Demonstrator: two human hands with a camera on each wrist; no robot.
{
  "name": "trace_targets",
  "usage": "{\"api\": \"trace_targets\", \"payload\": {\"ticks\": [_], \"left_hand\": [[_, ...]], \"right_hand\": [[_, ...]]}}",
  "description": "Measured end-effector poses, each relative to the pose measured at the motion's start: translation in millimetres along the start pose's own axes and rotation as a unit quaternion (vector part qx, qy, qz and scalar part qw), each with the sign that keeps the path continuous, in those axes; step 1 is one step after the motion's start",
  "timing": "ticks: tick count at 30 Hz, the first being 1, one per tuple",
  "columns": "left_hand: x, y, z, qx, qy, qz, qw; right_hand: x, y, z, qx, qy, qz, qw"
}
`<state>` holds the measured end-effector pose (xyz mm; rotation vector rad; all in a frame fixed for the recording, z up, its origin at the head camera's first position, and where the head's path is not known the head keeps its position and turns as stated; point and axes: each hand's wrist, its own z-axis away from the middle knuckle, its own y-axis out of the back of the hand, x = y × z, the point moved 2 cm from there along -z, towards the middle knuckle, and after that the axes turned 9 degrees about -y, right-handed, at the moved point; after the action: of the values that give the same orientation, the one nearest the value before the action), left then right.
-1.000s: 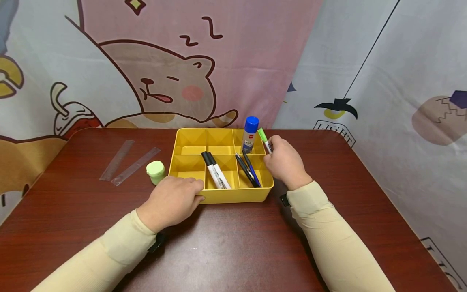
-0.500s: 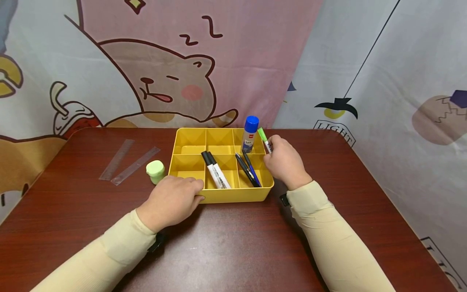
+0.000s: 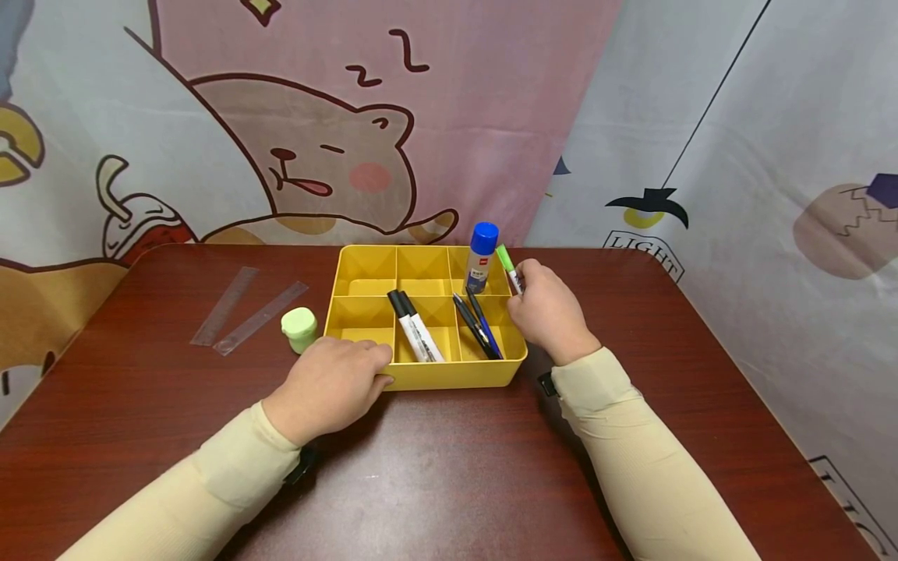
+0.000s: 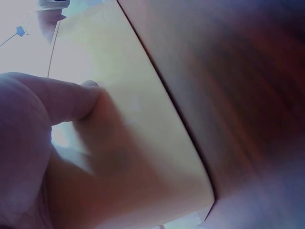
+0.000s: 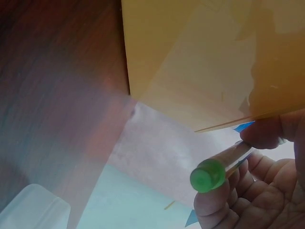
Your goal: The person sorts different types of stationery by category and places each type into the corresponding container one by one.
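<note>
My left hand [image 3: 333, 386] grips the front wall of a yellow divided tray [image 3: 449, 377], fingers over the rim and thumb [image 4: 71, 101] on the outer face. At the tray's right side my right hand [image 3: 550, 315] pinches a white marker with green ends [image 3: 507, 259]. One green end [image 5: 208, 176] points at the camera in the right wrist view. A blue-capped glue stick [image 3: 481, 257] stands in the back right compartment. Black-capped markers [image 3: 418, 331] lean in the front middle one. Two pens [image 3: 479, 323], dark and blue, lie in the front right compartment.
Left of the tray are a pale green lidded container [image 3: 300, 330] and two clear rulers [image 3: 226, 308] on the brown table [image 3: 449, 475]. A whitish translucent object [image 5: 38, 208] shows at the lower left of the right wrist view. A printed curtain [image 3: 491, 117] hangs behind the table.
</note>
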<state>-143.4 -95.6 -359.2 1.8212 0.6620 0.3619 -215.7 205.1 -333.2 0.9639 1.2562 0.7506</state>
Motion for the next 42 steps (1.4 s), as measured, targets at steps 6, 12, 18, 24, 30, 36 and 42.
{"api": "trace_targets", "payload": {"ticks": [6, 12, 18, 24, 30, 36, 42], "left_hand": [[0.0, 0.2, 0.0, 0.001, -0.001, 0.000, 1.0000], [-0.3, 0.1, 0.0, 0.001, -0.001, -0.002, 1.0000], [-0.5, -0.2, -0.2, 0.001, -0.001, -0.001, 1.0000], [-0.5, -0.5, 0.1, 0.001, 0.000, -0.001, 1.0000], [-0.3, -0.3, 0.0, 0.002, -0.002, 0.001, 1.0000], [-0.1, -0.1, -0.4, 0.001, -0.003, 0.002, 1.0000], [-0.2, 0.0, -0.3, -0.001, -0.001, 0.000, 1.0000]], "right_hand": [[0.0, 0.4, -0.2, 0.000, 0.001, 0.001, 1.0000], [0.3, 0.6, -0.8, 0.002, 0.005, 0.002, 1.0000], [0.3, 0.6, -1.2, 0.001, 0.009, 0.002, 1.0000], [-0.2, -0.3, -1.2, 0.008, 0.021, -0.001, 0.9998], [-2.3, -2.4, 0.4, 0.021, 0.049, -0.015, 0.9985], [-5.1, -2.3, 3.9, 0.038, 0.076, -0.027, 0.9960], [-8.2, -1.0, 6.9, 0.053, 0.096, -0.030, 0.9935]]}}
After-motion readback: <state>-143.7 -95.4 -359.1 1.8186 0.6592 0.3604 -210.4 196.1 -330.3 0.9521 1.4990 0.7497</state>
